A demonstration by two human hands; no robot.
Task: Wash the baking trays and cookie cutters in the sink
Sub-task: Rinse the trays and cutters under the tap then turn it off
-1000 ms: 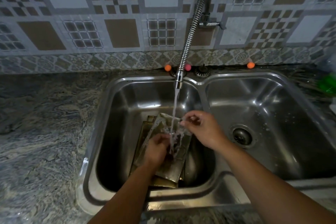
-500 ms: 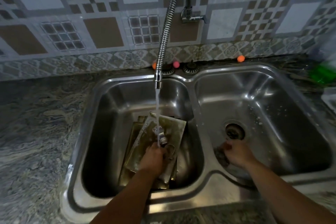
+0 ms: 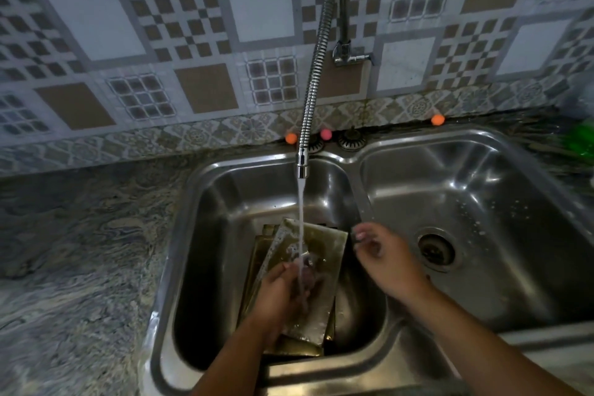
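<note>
left hand [image 3: 283, 291] under water stream [image 3: 301, 219] in left basin [image 3: 205, 267], fingers curled round small metal cookie cutter [image 3: 308, 259], just above stacked baking trays [image 3: 324, 246]. right hand [image 3: 384, 259] beside trays over basin divider, fingers loosely curled, holding nothing visible.

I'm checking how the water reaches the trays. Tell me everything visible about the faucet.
The faucet is a chrome, wall-mounted tap with a long ribbed flexible hose. It rises from a valve on the tiled wall, arches over and hangs down above the left basin. Its smooth nozzle points downward and is running: a steady stream falls onto the left hand and the baking trays. Nothing touches it.
</note>
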